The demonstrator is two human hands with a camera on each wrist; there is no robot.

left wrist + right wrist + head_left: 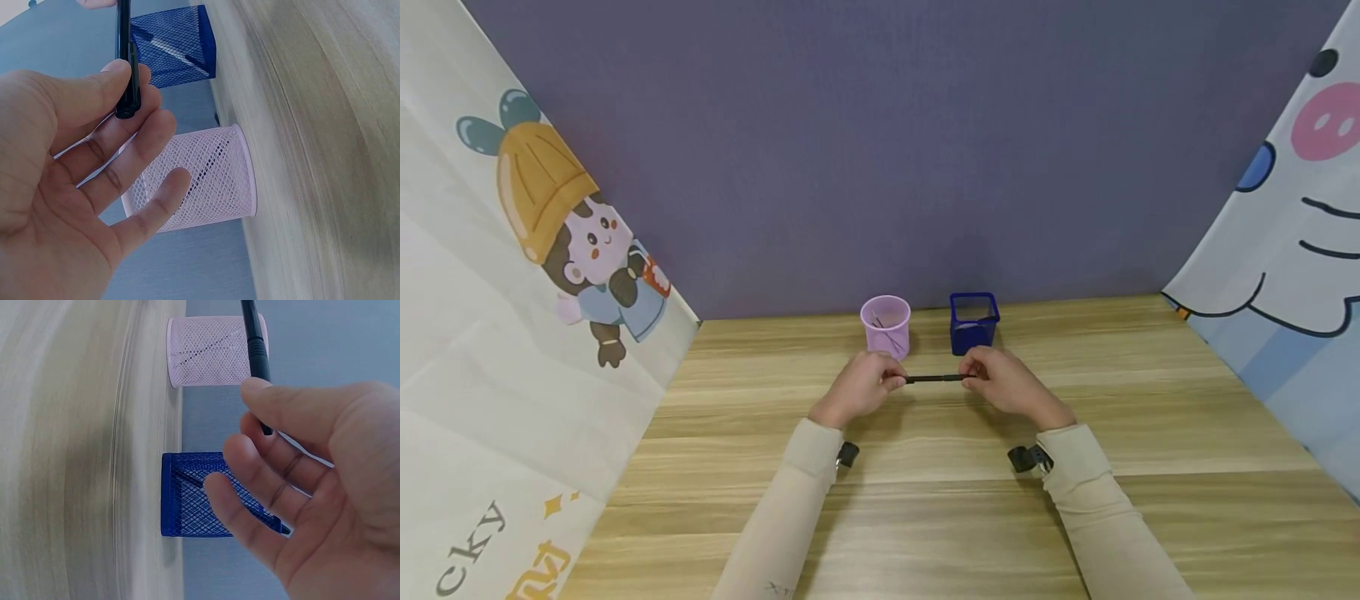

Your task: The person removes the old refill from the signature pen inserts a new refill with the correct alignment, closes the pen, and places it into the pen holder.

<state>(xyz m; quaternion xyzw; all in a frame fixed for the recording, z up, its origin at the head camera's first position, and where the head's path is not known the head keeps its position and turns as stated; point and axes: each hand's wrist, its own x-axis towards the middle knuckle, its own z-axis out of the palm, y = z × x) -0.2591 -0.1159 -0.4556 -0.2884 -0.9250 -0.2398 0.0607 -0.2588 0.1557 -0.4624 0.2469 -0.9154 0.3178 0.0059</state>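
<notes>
A black pen point(934, 378) stretches level between my two hands, in front of two mesh pen holders. Its clip end is pinched between thumb and fingers of my left hand point(867, 385). The opposite end is pinched by my right hand point(1004, 382), whose other fingers spread loosely in the right wrist view. Behind the left hand stands a round pink mesh pen holder point(886, 327) with thin dark sticks inside. A square blue mesh pen holder point(973, 327) stands behind the right hand; a pen point(178, 55) shows through its mesh in the left wrist view.
The wooden table point(940, 517) runs back to a grey-blue panel point(917, 150). White printed curtains hang at both sides, with a cartoon child point(595, 242) at left and a pink snout point(1326, 122) at right. Each wrist wears a small black camera point(1022, 459).
</notes>
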